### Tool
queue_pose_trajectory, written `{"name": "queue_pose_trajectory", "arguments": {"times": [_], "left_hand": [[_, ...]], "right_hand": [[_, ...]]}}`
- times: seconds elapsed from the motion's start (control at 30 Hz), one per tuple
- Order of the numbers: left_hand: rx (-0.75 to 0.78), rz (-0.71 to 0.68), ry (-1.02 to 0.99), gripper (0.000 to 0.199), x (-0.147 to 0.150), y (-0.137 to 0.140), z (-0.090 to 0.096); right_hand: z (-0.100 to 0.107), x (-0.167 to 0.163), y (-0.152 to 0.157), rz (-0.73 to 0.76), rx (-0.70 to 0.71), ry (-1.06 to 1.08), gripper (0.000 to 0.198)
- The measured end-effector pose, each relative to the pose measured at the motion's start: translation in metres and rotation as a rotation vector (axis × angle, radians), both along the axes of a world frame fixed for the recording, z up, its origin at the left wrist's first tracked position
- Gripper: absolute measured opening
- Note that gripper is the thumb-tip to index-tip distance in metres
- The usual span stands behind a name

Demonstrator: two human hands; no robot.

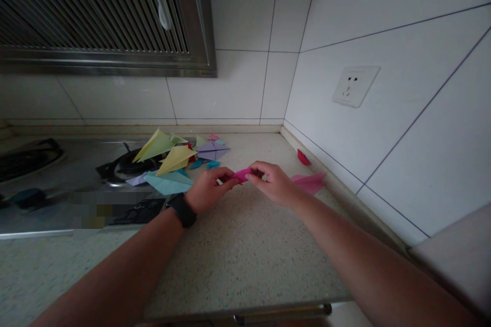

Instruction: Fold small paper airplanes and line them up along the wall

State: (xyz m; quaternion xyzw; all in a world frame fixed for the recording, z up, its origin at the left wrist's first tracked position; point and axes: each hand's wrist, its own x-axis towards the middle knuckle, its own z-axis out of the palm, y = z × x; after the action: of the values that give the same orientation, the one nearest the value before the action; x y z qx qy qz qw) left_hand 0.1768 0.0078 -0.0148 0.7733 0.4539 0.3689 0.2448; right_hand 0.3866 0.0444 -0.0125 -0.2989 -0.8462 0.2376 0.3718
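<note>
A small folded piece of magenta paper (241, 176) is held between my two hands, just above the speckled countertop. My left hand (210, 186), with a black watch on its wrist, pinches the paper's left end. At the other end, the fingers of my right hand (271, 182) are closed on it. The fingers cover part of its folds, so its full shape is hidden. Beside my left hand lies a light blue paper plane (169, 182). A pink paper plane (310, 182) rests just beyond my right wrist.
Yellow paper planes (177, 158), a purple paper plane (213, 150) and other folded papers are heaped at the edge of the gas stove (76, 173). A small red folded paper (303, 157) lies by the right wall. A range hood (115, 64) overhangs the stove.
</note>
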Motion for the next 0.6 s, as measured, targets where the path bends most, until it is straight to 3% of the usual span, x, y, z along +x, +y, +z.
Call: {"name": "queue_pose_trajectory", "arguments": {"times": [0.6], "left_hand": [[-0.070,-0.092,0.009,0.032,0.0039,-0.0053,0.0007]], "right_hand": [[0.0030,0.0009,-0.0030,0.086,-0.049,-0.069,0.020]]}}
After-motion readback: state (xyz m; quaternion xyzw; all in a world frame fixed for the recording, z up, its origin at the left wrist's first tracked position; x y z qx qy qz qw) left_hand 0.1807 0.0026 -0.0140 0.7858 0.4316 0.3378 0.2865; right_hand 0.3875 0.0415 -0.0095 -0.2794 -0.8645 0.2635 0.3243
